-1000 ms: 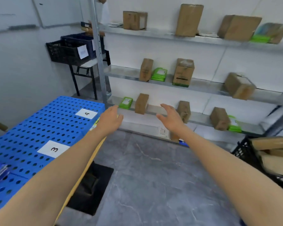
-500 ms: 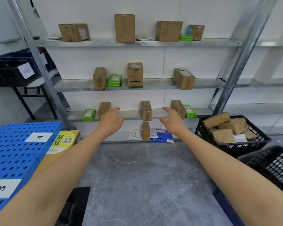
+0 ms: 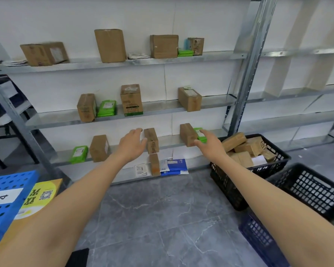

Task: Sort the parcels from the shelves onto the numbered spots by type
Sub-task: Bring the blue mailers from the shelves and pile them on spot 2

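The metal shelves carry upright brown boxes and green packets, with flat envelopes on the lowest tier.

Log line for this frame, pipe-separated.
stage: pre-grasp | left hand: open, beside upright brown box | right hand: open, near turned brown box | held: nothing | level: lower shelf

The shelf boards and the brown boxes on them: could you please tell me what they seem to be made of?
The grey shelf boards look like galvanised steel: dull silvery sheen, folded front edge. The brown boxes look like matt cardboard: flat brown faces, taped seams, paper labels.
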